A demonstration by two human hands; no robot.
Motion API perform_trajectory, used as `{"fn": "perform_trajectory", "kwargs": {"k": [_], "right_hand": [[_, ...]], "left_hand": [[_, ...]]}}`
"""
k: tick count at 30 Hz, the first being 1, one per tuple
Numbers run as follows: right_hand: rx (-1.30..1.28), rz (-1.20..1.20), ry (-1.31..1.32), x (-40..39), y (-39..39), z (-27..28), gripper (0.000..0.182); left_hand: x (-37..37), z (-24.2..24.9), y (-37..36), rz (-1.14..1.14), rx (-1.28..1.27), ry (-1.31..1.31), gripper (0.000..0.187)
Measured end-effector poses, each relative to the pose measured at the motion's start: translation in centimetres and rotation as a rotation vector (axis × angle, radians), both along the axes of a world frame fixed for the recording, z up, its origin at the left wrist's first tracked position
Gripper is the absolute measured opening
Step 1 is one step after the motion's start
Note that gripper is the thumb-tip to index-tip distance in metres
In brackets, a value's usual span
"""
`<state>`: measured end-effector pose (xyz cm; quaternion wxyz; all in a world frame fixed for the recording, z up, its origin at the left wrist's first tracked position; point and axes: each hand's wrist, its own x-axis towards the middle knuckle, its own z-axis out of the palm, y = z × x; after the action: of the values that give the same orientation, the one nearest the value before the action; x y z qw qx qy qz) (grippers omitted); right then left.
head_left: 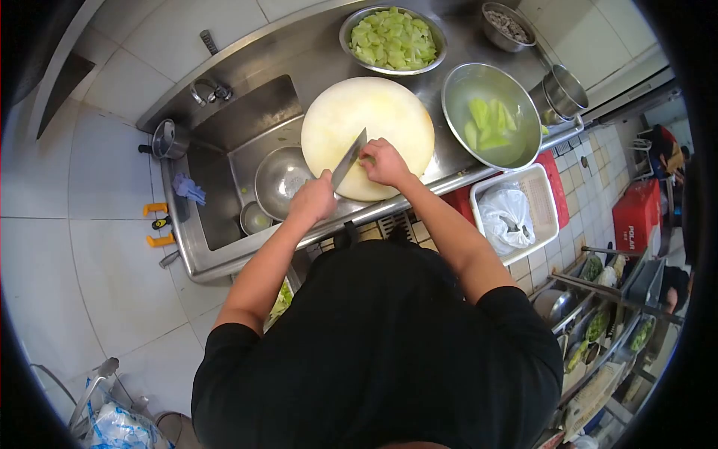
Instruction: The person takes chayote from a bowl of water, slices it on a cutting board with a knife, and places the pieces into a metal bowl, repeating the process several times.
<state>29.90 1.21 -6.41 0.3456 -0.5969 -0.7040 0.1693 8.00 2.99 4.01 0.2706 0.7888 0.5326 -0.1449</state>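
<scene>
A kitchen knife (pixel 349 160) is gripped in my left hand (pixel 313 198), its blade slanting up and to the right over the round white cutting board (pixel 351 105). My right hand (pixel 385 163) is closed beside the blade, its fingertips on a small piece of green vegetable (pixel 366 159) against the board. The fingers hide most of that piece. To the right of the board, a metal bowl (pixel 458 90) holds long pale green vegetable pieces (pixel 490 123) in water. Behind the board, another metal bowl (pixel 345 45) is full of cut green chunks (pixel 393 37).
On the left lies a sink basin (pixel 217 202) with a metal bowl (pixel 278 179) and a small bowl (pixel 256 218). A faucet (pixel 209 91) stands behind it. A white basket (pixel 550 196) with a plastic bag (pixel 506 215) is at lower right. A small bowl (pixel 490 37) sits far right.
</scene>
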Motion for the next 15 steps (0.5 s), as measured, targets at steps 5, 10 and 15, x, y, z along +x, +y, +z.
{"fn": "perform_trajectory", "kwargs": {"k": [5, 10, 15], "right_hand": [[-0.149, -0.007, -0.095, 0.8, -0.6, 1.3, 0.016], [-0.164, 0.022, -0.129, 0.8, -0.6, 1.4, 0.015], [-0.194, 0.016, -0.092, 0.8, -0.5, 1.2, 0.014]], "left_hand": [[0.1, -0.6, -0.6, 0.043, -0.031, -0.028, 0.03], [0.4, 1.5, -0.6, 0.009, 0.012, -0.028, 0.028], [0.4, 0.2, -1.7, 0.015, 0.021, -0.004, 0.027]]}}
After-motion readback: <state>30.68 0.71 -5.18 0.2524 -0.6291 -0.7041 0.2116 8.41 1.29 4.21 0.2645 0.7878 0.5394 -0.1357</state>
